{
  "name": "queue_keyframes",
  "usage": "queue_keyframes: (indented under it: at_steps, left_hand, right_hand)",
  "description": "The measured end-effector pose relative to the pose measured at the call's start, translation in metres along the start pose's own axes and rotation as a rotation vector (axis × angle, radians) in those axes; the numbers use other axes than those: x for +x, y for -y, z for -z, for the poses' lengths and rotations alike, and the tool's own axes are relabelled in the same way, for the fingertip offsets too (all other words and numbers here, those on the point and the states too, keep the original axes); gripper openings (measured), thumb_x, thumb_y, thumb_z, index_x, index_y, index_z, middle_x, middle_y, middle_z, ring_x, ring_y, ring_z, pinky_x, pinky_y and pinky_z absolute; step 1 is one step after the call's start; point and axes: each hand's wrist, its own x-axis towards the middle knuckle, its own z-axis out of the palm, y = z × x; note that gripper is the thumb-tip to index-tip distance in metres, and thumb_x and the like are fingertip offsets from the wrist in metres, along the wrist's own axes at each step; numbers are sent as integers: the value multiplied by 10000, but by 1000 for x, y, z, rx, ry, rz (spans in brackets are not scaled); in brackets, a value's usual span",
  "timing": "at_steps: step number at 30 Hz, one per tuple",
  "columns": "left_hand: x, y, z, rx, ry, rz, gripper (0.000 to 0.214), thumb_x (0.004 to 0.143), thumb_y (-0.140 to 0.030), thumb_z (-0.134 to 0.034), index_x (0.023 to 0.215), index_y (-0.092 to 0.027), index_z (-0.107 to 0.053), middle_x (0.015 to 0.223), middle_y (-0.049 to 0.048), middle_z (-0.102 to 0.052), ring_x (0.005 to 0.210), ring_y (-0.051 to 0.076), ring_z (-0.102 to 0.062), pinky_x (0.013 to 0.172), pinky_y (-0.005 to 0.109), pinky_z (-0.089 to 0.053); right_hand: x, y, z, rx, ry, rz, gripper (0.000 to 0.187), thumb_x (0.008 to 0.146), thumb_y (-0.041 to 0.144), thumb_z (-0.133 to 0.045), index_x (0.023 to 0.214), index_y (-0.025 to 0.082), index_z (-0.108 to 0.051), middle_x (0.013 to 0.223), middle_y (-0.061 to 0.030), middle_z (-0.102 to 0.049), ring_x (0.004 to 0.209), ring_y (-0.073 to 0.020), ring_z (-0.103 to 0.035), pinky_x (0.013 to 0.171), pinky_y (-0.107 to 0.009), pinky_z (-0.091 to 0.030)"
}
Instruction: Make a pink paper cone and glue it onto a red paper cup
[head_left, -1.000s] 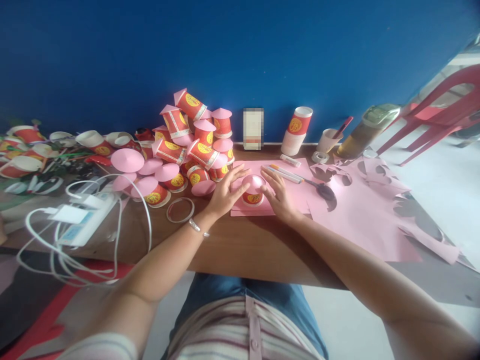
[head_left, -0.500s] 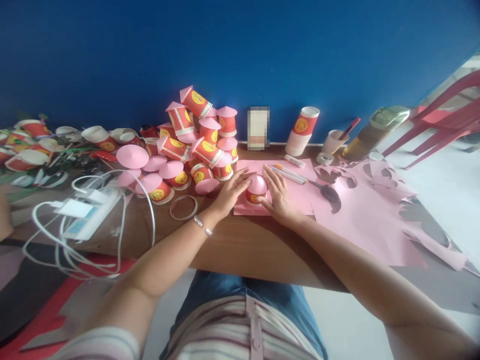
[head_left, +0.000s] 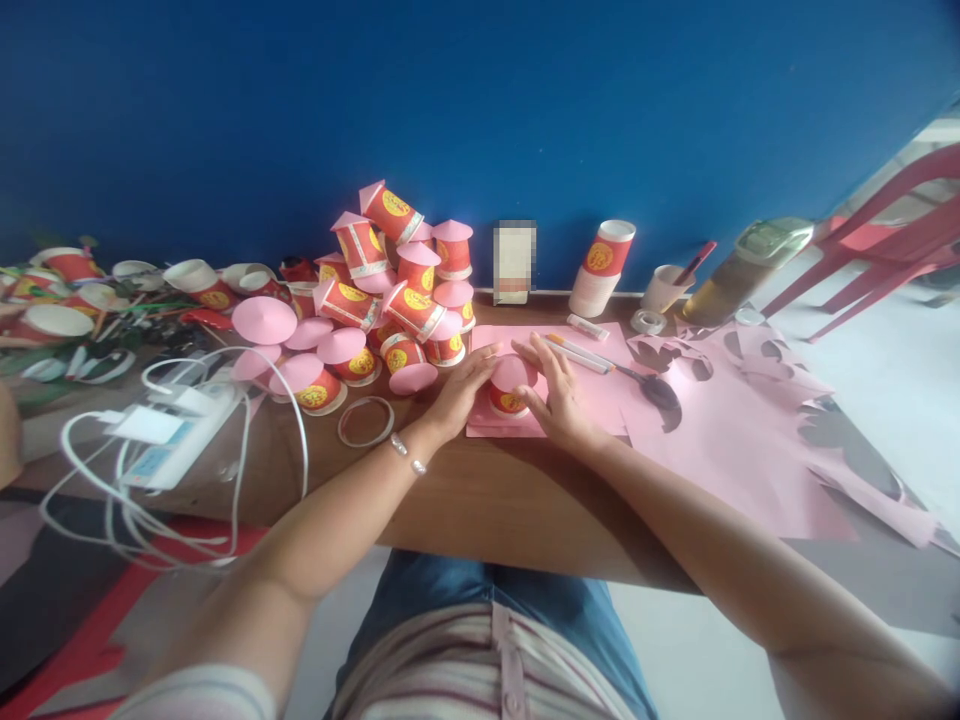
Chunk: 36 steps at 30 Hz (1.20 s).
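A red paper cup (head_left: 507, 402) with a yellow emblem stands upright on pink paper (head_left: 611, 400), topped by a pink paper cone (head_left: 513, 373). My left hand (head_left: 463, 392) lies along the cone's left side, fingers stretched out. On the other side is my right hand (head_left: 561, 398), its fingers spread and its thumb close to the cone's lower edge. Whether the fingertips touch the cone is hard to tell. Just beyond the right hand lie a pen (head_left: 581, 355) and black-handled scissors (head_left: 658, 390).
Cone-topped cups (head_left: 420, 305) are heaped at the left, beside a white power strip (head_left: 180, 435) with tangled cables. A tape ring (head_left: 365, 421) lies near my left wrist. At the back right stand stacked cups (head_left: 604, 270), a pen cup (head_left: 666, 288) and a bottle (head_left: 742, 270).
My right hand has loosened and its fingers have spread a little away from the cone. The cup stays in the same place between my hands.
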Motion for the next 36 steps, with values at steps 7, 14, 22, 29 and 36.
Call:
queue_keyframes:
  at_steps: [7, 14, 22, 29, 36]
  left_hand:
    - [1, 1, -1, -53, -1, 43, 460, 909, -504, -703, 1279, -230, -686, 1439, 86, -651, 1408, 298, -554, 1242, 501, -378]
    - [-4, -8, -4, -40, -30, -23, 432, 983, -493, -602, 1329, -235, -603, 1429, 103, -665, 1403, 269, -572, 1224, 511, -402]
    - [-16, -23, -9, 295, -33, -299, 463, 1035, -469, -530, 1437, -240, -519, 1415, 131, -672, 1386, 267, -597, 1202, 504, -442]
    - [-17, -22, -9, 396, -24, -334, 448, 1031, -447, -550, 1418, -222, -530, 1385, 139, -688, 1335, 263, -638, 1170, 482, -480]
    - [-16, -22, -6, 349, -50, -323, 484, 1059, -510, -447, 1450, -231, -504, 1419, 135, -663, 1390, 264, -588, 1203, 487, -430]
  right_hand:
    - [0, 3, 0, 17, 7, -82, 735, 1032, 440, -535, 1652, 220, -205, 1451, -127, -651, 1411, -336, -539, 1174, -620, -430]
    - [-3, 4, -2, 65, 3, -97, 734, 1035, 448, -537, 1644, 207, -206, 1470, -143, -631, 1450, -331, -513, 1189, -618, -422]
    - [-5, 7, 2, 40, -20, -90, 715, 1045, 471, -515, 1645, 223, -216, 1492, -151, -609, 1429, -338, -525, 1167, -639, -433]
    - [-3, 7, 3, 36, -28, -94, 644, 1044, 416, -525, 1616, 229, -295, 1432, -111, -667, 1390, -324, -554, 1157, -613, -452]
    - [-5, 4, 3, 124, -42, -151, 626, 1040, 500, -524, 1578, 229, -350, 1423, -135, -666, 1394, -319, -553, 1180, -611, -423]
